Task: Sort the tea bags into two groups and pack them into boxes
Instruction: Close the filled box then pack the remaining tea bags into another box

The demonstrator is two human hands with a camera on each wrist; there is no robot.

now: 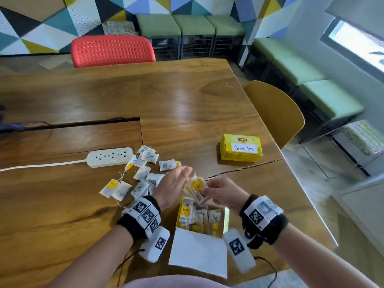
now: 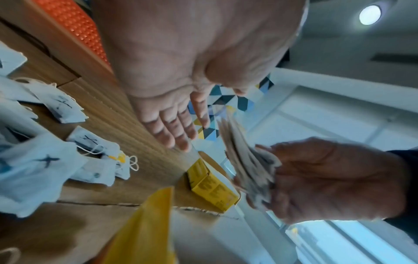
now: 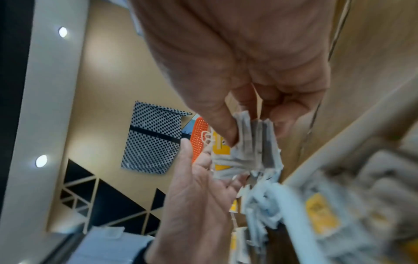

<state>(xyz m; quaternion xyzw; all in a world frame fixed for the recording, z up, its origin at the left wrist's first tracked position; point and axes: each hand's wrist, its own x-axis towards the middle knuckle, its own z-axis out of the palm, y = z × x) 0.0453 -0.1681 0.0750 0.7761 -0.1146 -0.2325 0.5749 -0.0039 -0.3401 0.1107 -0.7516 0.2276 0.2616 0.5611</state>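
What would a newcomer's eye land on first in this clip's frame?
Probably the right hand pinching a bunch of tea bags above the open box at the near table edge, the left hand open beside it. Next, the loose tea bags scattered left of the hands, and the shut yellow box labelled Green Tea further right.

Wooden table (image 1: pixel 187 96); loose tea bags (image 1: pixel 143 173), white power strip (image 1: pixel 110 157), closed yellow box (image 1: pixel 241 148), open box (image 1: pixel 200 217)

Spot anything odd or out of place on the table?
A white power strip lies on the wooden table touching the loose pile of white tea bags. A dark crack runs across the tabletop below the closed yellow Green Tea box.
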